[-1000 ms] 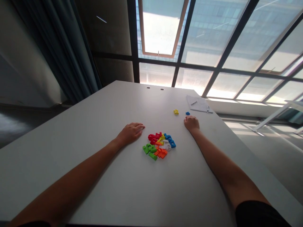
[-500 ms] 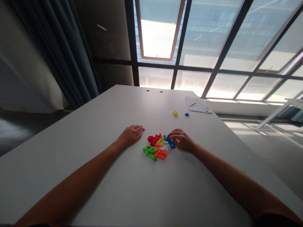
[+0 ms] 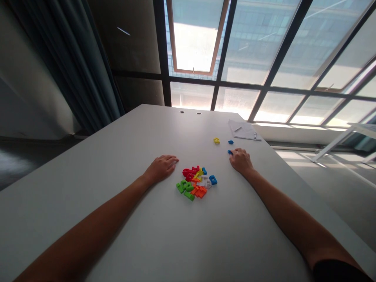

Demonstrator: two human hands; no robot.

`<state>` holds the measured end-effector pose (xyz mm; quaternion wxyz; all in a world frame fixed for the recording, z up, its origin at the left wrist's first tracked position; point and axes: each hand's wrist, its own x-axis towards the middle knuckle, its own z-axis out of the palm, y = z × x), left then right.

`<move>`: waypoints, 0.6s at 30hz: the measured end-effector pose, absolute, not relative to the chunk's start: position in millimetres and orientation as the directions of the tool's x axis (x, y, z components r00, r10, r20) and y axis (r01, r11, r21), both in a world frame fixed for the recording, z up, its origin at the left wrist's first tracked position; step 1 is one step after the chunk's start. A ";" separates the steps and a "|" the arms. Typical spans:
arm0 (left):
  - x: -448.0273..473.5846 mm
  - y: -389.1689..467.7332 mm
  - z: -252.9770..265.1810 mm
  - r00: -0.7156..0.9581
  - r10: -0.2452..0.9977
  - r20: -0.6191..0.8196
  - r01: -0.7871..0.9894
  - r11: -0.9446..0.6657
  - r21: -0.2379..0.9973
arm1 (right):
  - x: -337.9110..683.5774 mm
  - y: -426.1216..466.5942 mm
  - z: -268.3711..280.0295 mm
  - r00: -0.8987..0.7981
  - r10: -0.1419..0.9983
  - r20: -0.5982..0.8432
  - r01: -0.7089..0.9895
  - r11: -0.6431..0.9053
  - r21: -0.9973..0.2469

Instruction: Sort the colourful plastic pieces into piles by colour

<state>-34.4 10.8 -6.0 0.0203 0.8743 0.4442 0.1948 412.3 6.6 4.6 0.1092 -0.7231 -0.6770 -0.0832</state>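
A small blue plastic piece (image 3: pixel 230 152) is pinched in the fingertips of my right hand (image 3: pixel 241 160), just in front of another blue piece (image 3: pixel 230 142) that lies on the table. To the left of that one is a yellow piece (image 3: pixel 216 140). My left hand (image 3: pixel 161 168) rests palm down on the table with its fingers stretched out, holding nothing. Right of it sits a loose pile of small plastic pieces: red (image 3: pixel 189 172), green (image 3: pixel 185 187), orange (image 3: pixel 199 191), white (image 3: pixel 208 182), some yellow and blue. One blue piece (image 3: pixel 213 180) lies at the pile's right edge.
The white table (image 3: pixel 123 219) stretches toward the windows. Near its far right edge lie sheets of paper (image 3: pixel 242 129) with pens on them. Two round holes (image 3: pixel 199 113) sit at the table's far edge. A dark curtain (image 3: pixel 67 58) hangs at the left.
My right hand has moved from the pile outward to the far right, carrying a blue piece. The left hand stays in place.
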 end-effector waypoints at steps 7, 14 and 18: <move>-33.2 11.0 -4.6 0.533 0.784 0.318 0.775 -0.603 0.190 | 416.9 37.5 11.2 0.139 0.946 0.294 0.989 -0.149 0.011; -32.5 8.7 -1.4 0.528 0.794 0.302 0.783 -0.592 0.189 | 416.2 63.2 9.2 0.267 0.910 0.318 0.963 -0.261 -0.063; -33.1 9.2 -1.3 0.527 0.794 0.303 0.782 -0.593 0.193 | 417.5 60.6 4.4 0.228 0.899 0.374 0.974 -0.215 -0.079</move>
